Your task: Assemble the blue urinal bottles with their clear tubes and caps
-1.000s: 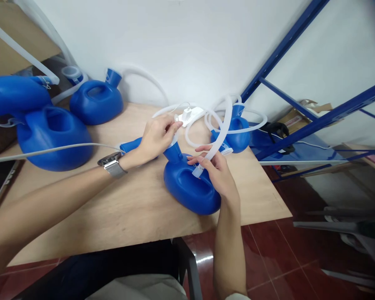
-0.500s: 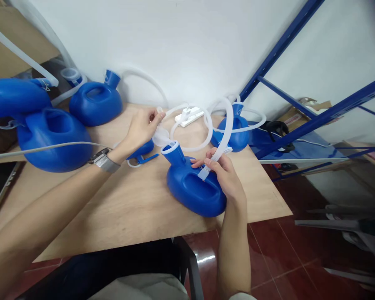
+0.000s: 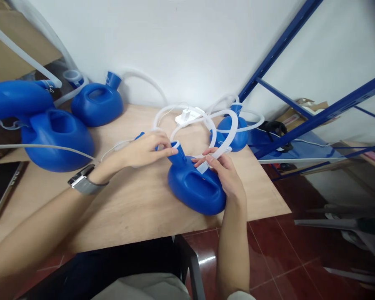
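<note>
A blue plastic jug [image 3: 195,188] with a handle hole lies on the wooden table [image 3: 137,208] in front of me. My left hand [image 3: 145,150] is pinched on one end of a white translucent hose [image 3: 187,121] right at the jug's spout [image 3: 177,151]. My right hand [image 3: 220,173] is closed on the hose's other end, a flat white piece, just above the jug's body. The hose loops up and back between both hands. A blue cap partly shows behind my left hand.
Two more blue jugs [image 3: 58,139] [image 3: 96,104] stand at the left, another [image 3: 233,131] at the back right, each with white tubing. A white power adapter [image 3: 187,116] lies near the wall. Blue shelf rails [image 3: 318,114] run at the right. A laptop edge [image 3: 0,187] is at the far left.
My left hand came down from the raised hose to the jug's spout, carrying the hose end with it. The hose loop dropped lower. My right hand stayed on its end.
</note>
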`<state>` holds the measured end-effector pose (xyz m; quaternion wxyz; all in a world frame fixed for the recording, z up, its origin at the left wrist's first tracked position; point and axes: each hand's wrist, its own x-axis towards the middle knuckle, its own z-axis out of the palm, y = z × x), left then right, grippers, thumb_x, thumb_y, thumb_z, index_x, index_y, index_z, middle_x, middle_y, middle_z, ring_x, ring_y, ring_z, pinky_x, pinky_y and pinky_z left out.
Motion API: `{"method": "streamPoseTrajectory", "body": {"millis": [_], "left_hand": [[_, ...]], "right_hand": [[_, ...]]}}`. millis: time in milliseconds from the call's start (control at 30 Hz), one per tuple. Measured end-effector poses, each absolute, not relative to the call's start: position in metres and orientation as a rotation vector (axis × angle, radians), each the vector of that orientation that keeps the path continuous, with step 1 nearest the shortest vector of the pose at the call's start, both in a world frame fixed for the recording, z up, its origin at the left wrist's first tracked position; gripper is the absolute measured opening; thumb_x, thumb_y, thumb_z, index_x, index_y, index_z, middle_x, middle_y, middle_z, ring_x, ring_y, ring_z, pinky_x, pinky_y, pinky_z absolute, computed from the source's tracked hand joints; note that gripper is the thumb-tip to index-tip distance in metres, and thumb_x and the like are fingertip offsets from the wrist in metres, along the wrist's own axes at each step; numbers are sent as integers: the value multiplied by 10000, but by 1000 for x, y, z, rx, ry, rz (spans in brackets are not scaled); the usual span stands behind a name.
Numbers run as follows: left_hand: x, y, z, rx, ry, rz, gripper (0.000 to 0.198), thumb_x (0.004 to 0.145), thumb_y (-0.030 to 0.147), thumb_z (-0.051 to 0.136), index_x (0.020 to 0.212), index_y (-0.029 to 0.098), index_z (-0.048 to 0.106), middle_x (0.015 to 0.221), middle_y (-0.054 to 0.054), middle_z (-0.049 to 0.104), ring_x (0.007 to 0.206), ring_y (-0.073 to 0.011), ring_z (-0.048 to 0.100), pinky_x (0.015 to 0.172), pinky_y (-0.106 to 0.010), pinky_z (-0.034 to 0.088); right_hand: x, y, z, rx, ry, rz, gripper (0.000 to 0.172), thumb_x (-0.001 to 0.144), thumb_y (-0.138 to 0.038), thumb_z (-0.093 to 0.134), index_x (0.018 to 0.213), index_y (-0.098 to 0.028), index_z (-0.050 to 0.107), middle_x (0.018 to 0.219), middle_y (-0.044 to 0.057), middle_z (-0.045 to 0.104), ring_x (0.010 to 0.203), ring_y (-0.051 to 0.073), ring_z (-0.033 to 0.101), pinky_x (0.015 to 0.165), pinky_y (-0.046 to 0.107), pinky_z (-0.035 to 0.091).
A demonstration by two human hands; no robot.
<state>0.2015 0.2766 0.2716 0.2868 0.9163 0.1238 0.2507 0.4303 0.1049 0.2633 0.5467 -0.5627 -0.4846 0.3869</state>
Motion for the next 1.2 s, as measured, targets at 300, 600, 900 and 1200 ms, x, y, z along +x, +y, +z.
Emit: {"method": "streamPoseTrajectory", "body": {"millis": [300,600,900,1200], "left_hand": [[202,274,268,2381,189,561,457,929,442,679,615,165,494,590,11,511,554,-98,431,597,-283,370],[201,274,280,2403,155,436,480,937,442,661,589,159,490,555,4,501,529,-90,415,555,-259,356],[199,274,284,2302,216,404,514,884,444,714,574,168,411,552,14,408,528,-91,363,527,-266,312],[177,264,304,2323,355,582,526,930,553,648,597,161,538,580,-10,459,554,-99,392,530,-263,312]], "right_hand": [[436,102,260,-1257,-1261,1039,368,999,-537,714,1153,-231,579,890,34,789,1126,266,774,1107,470,548],[436,103,260,-1210,-1337,1042,357,996,-523,727,1150,-236,579,880,22,791,1106,265,784,1100,498,568],[436,103,260,-1202,-1352,1036,330,1013,-501,712,1151,-233,578,880,29,803,1100,253,792,1062,456,586],[435,102,260,-1159,-1350,1045,280,1037,-450,681,1165,-225,576,890,31,804,1103,244,789,1105,457,565]]}}
